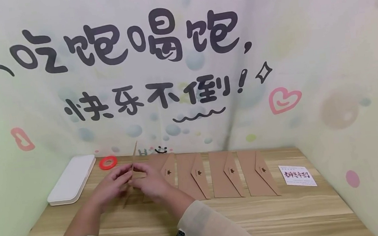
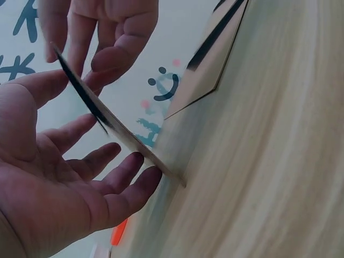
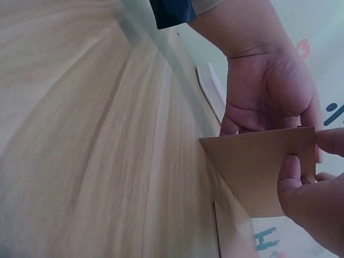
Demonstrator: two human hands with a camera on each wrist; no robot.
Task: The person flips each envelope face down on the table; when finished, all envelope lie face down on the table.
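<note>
A brown paper envelope (image 3: 244,169) stands nearly edge-on between both hands, above the back left of the table. My right hand (image 1: 150,180) pinches it near one end; in the right wrist view the thumb (image 3: 290,172) lies across its plain face. On the other side is my left hand (image 2: 64,166), palm toward the envelope, with loosely bent fingers. Its fingertips (image 2: 153,174) are against the envelope's lower part, and its thumb is close to the upper edge. A dark flap area shows on that side in the left wrist view.
Several brown envelopes (image 1: 189,178) lie in a row, their pointed flaps facing right. A white card (image 1: 297,176) with dark red writing lies at the far right. At the back left are a white flat case (image 1: 72,178) and a red tape roll (image 1: 108,162). A printed curtain (image 1: 170,70) hangs behind the table.
</note>
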